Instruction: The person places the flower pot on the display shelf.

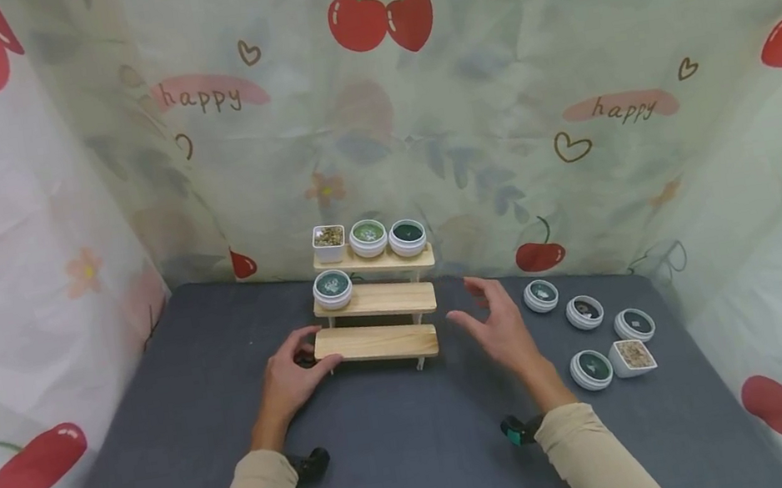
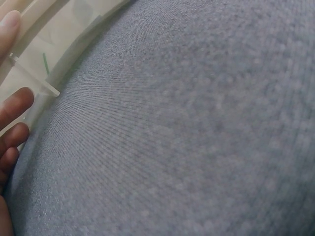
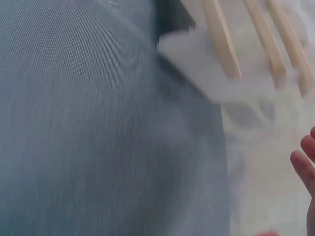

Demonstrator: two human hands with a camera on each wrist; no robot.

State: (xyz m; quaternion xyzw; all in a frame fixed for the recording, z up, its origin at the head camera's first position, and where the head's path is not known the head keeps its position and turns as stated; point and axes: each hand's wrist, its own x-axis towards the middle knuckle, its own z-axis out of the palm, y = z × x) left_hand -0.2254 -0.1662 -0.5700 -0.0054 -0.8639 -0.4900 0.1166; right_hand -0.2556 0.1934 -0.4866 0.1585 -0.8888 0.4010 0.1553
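A three-step wooden stand with white side supports stands near the back of the table. My left hand holds the left end of its lowest step, thumb at the front corner and index finger towards the rear. Just right of the stand, my right hand is held apart from it, thumb and fingers spread. The top step carries a square white tub of flakes, a light green round jar and a dark green round jar. Another round jar sits at the middle step's left end.
To the right on the dark grey cloth lie several round white jars, among them a dark green one, beside a square white tub. A cherry-patterned curtain hangs close behind the stand and around both sides.
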